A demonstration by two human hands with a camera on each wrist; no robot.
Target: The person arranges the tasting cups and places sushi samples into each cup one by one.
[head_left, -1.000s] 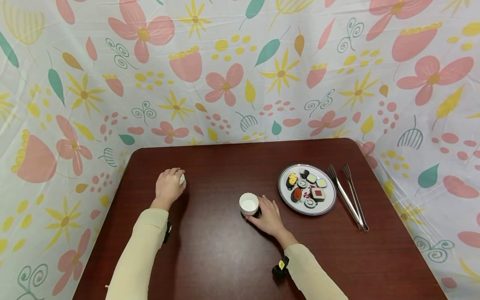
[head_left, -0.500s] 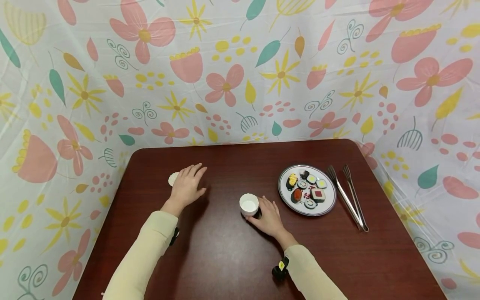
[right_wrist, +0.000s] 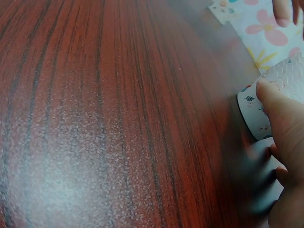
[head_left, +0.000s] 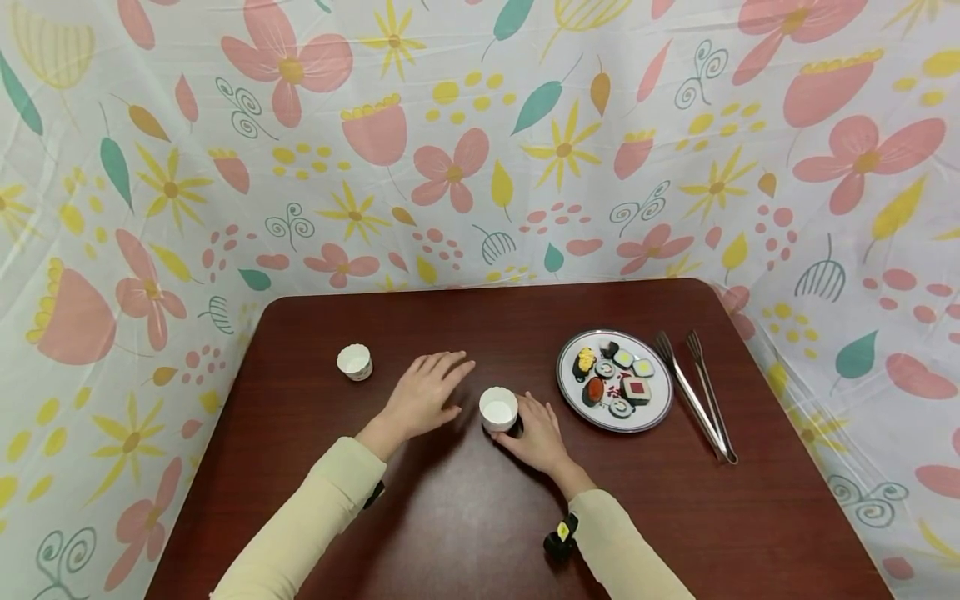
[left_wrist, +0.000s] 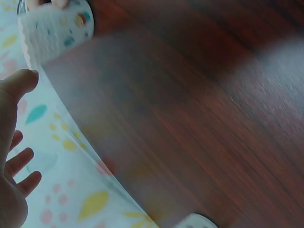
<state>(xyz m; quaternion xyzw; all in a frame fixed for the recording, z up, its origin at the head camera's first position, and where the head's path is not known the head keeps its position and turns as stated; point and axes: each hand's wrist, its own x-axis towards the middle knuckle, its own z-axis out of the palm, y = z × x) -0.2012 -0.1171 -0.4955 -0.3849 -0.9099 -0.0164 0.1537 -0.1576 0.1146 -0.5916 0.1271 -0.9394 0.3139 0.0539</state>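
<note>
From here I see my left grip (head_left: 424,395), fingers released, has come away from the left cup (head_left: 355,362), leaving it set down on the counter (head_left: 442,533), while my right grip (head_left: 537,432) still clasps the central cup (head_left: 498,409).

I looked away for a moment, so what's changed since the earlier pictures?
The left hand let go of the small round white cup with a fluted rim on the left and moved right, toward the similar round white cup. The right hand still holds that cup; the round white dark-rimmed plate of sushi pieces and long silver metal tongs stayed put.
</note>
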